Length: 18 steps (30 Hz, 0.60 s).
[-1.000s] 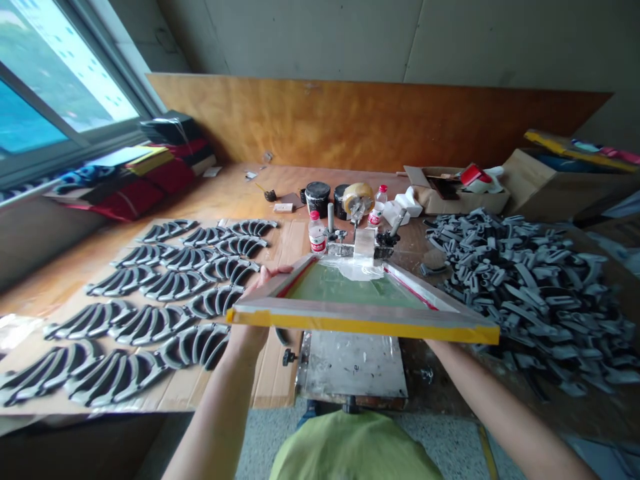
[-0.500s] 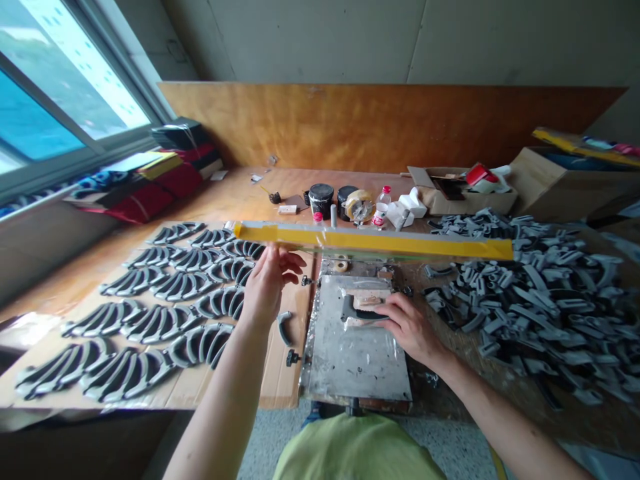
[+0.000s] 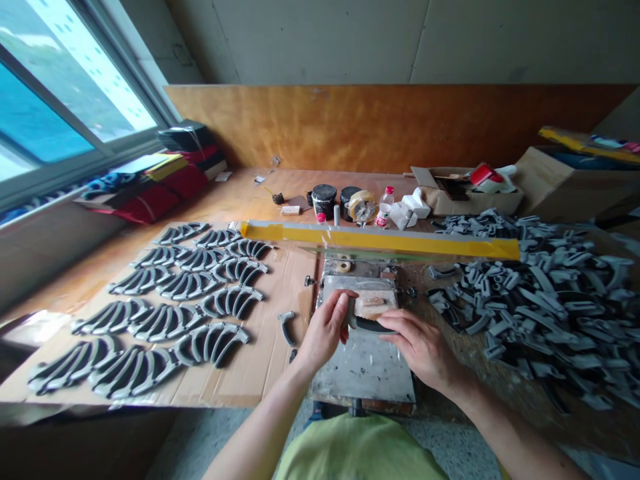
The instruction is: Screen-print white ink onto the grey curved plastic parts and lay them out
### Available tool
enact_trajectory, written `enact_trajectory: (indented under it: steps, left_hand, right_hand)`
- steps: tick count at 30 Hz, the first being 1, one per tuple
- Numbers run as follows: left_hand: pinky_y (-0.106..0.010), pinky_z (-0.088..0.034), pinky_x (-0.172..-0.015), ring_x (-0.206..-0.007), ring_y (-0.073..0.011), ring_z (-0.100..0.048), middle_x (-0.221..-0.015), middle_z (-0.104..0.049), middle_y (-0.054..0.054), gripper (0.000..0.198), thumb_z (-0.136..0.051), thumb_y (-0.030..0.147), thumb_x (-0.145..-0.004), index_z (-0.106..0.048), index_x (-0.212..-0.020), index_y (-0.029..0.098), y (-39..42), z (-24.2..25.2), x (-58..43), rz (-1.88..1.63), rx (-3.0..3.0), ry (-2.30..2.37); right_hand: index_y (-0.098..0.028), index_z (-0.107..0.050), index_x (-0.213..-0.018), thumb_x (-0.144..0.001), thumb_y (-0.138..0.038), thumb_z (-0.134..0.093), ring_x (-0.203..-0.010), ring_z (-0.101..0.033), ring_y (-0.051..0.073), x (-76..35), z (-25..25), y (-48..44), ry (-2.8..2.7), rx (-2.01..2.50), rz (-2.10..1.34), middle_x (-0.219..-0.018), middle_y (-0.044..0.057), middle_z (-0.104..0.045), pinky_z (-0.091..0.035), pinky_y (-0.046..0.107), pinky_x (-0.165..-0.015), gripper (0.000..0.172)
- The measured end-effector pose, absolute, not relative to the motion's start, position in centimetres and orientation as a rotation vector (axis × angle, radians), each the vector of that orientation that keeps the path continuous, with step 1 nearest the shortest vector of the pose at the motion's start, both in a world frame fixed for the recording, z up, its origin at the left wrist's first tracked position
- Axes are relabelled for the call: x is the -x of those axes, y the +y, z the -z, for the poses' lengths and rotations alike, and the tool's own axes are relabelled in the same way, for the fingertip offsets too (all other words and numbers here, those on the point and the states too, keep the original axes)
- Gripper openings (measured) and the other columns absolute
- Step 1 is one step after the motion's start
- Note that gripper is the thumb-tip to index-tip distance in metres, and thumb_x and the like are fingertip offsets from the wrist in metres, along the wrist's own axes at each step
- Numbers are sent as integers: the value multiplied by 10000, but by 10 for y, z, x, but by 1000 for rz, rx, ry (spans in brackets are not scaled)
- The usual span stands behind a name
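Between my two hands lies a dark curved plastic handle (image 3: 371,325), against the near side of a pale block (image 3: 375,301) on a worn metal plate (image 3: 357,370). My left hand (image 3: 327,328) is closed round the handle's left end, its thumb on top. The fingers of my right hand (image 3: 423,347) pinch the right end and partly hide it. Above the plate runs a long bar with yellow tape (image 3: 385,240). One more curved handle (image 3: 287,328) rests by itself on the cardboard to the left.
Rows of similar handles (image 3: 185,283) are laid out on a cardboard sheet (image 3: 270,373) at left. To the right is a heap of loose grey handles (image 3: 540,307). Black tubs (image 3: 325,198), a tape roll (image 3: 363,207), a red-capped bottle (image 3: 385,207) and a cardboard box (image 3: 470,200) stand behind the bar.
My left hand has come down and right from beneath the taped bar to the handle's left end. My right hand stays at its right end. The view has shifted slightly.
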<state>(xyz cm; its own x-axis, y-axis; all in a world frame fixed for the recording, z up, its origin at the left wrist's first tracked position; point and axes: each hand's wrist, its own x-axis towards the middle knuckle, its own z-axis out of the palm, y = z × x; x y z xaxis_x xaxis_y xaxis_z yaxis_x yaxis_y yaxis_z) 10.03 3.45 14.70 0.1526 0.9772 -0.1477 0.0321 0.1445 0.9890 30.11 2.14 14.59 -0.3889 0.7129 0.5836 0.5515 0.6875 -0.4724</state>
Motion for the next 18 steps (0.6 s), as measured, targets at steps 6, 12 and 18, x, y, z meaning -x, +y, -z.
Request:
enact_trajectory:
  steps: [6, 12, 18]
  left_hand:
    - [-198, -314, -370, -376, -89, -456, -489, -516, 53, 491, -547, 679, -796, -596, -793, 191, 49, -153, -95, -920, -1049, 1212]
    - [-193, -404, -491, -533, -106, -562, -649, -650, -7, 499, -680, 604, -726, -635, -947, 159, 54, -133, -68, -1082, -828, 1220]
    - [-181, -409, -530, -578, -91, -555, -701, -652, 0, 476, -754, 519, -694, -641, -973, 150, 41, -112, -39, -1208, -679, 1298]
  right_hand:
    - [-271, -655, -1067, -913, -220, -598, -910, -710, 188, -301, -147, 16, -2091, 951, -373, -977, 46, -736, -606, 326, -809, 172]
    - [-233, -671, -987, -901, -208, -601, -923, -686, 185, -326, -105, 46, -2027, 1088, -480, -975, 46, -719, -568, 334, -841, 114]
    - [-222, -697, -891, -863, -185, -619, -939, -649, 207, -343, -24, 80, -2052, 1313, -507, -954, 43, -692, -536, 370, -865, 91]
